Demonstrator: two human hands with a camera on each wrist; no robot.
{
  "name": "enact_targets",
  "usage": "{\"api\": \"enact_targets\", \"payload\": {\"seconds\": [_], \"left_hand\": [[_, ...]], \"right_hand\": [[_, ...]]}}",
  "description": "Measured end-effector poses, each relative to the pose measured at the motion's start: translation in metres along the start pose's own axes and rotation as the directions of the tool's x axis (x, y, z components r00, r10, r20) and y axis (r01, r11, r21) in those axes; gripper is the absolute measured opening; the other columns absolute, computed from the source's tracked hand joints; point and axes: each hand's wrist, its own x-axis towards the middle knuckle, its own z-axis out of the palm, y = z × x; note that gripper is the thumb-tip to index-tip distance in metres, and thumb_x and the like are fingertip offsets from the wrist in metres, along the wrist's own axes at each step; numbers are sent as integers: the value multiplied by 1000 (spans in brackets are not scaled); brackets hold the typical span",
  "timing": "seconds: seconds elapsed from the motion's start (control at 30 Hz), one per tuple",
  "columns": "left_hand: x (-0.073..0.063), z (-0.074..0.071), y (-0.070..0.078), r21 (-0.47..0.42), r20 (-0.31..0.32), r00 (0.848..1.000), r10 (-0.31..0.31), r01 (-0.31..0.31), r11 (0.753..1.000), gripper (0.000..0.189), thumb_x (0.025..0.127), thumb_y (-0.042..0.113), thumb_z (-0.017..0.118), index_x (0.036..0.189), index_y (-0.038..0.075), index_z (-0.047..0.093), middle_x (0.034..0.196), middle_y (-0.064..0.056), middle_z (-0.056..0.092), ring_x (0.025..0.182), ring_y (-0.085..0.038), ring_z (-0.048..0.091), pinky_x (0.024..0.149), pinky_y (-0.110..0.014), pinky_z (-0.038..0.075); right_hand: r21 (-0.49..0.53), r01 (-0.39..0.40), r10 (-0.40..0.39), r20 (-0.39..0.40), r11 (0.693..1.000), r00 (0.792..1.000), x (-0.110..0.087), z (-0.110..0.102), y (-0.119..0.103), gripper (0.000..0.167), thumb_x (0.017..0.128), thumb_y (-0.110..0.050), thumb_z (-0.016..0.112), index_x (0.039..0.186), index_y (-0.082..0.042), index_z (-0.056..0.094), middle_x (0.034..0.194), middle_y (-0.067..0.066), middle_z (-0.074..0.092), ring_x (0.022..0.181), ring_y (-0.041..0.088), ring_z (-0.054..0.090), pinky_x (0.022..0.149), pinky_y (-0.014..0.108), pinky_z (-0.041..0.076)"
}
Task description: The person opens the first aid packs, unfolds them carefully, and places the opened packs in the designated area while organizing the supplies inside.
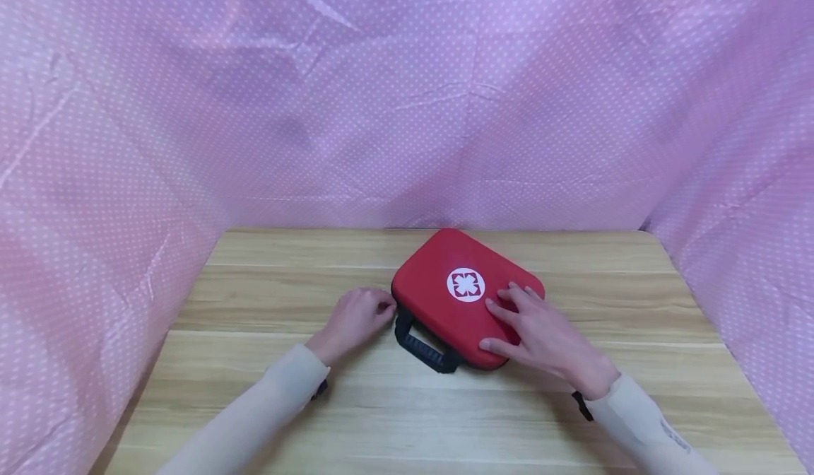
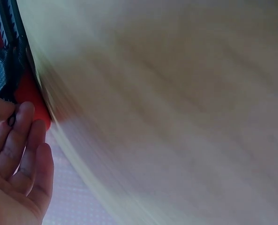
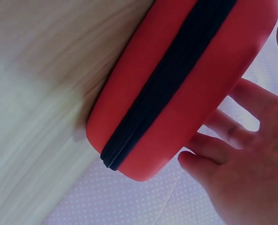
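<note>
A red first-aid case (image 1: 432, 270) with a white round emblem (image 1: 466, 285) lies at an angle on the table. Its black carry handle (image 1: 422, 350) points toward the near left. My left hand (image 1: 356, 319) is at the case's left corner, beside the handle. Thumb and finger there pinch a small dark zipper pull (image 2: 11, 120), partly covered by the fingertips. My right hand (image 1: 550, 341) rests with spread fingers on the lid's right part. Along the case's side runs a black zipper band (image 3: 164, 86), closed where the right wrist view shows it.
The wood-grain table (image 1: 254, 298) extends around the case. Pink dotted cloth (image 1: 407, 143) hangs behind the table and along both sides. The table's back edge runs just beyond the case's far corner.
</note>
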Motion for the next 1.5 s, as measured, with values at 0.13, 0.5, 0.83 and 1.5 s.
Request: {"api": "enact_targets", "payload": {"seconds": [0.13, 0.5, 0.83, 1.5], "left_hand": [[8, 2, -4, -14, -11, 1000, 4, -5, 1000, 8, 93, 10, 75, 92, 13, 81, 82, 6, 74, 71, -8, 64, 68, -31, 56], [33, 6, -11, -66, -12, 1000, -29, 28, 997, 9, 95, 11, 73, 95, 11, 82, 88, 2, 77, 76, -12, 69, 72, -35, 58], [53, 11, -15, -117, 14, 999, -48, 49, 992, 11, 97, 11, 71, 98, 9, 82, 93, -2, 78, 83, -15, 70, 78, -37, 59], [58, 12, -13, -122, 71, 995, -65, 73, 990, 14, 100, 14, 69, 105, 9, 81, 104, -4, 78, 99, -21, 72, 91, -42, 57]], "right_hand": [[0, 18, -18, -13, 1000, 1000, -4, 0, 0, 80, 82, -61, 80, 143, -12, 64, 138, 15, 55, 130, 37, 49, 93, 50, 58], [19, 69, -68, -37, 997, 997, -15, 6, -2, 69, 84, -59, 80, 139, -20, 69, 132, 11, 57, 135, 39, 48, 94, 48, 58], [-30, 149, -150, -51, 988, 987, -30, 7, -14, 65, 86, -63, 76, 138, -24, 70, 129, 11, 62, 129, 40, 56, 89, 51, 59], [22, 72, -71, -6, 997, 997, 20, 10, -2, 76, 95, -67, 59, 159, -28, 44, 171, 1, 26, 157, 39, 15, 122, 64, 20]]}}
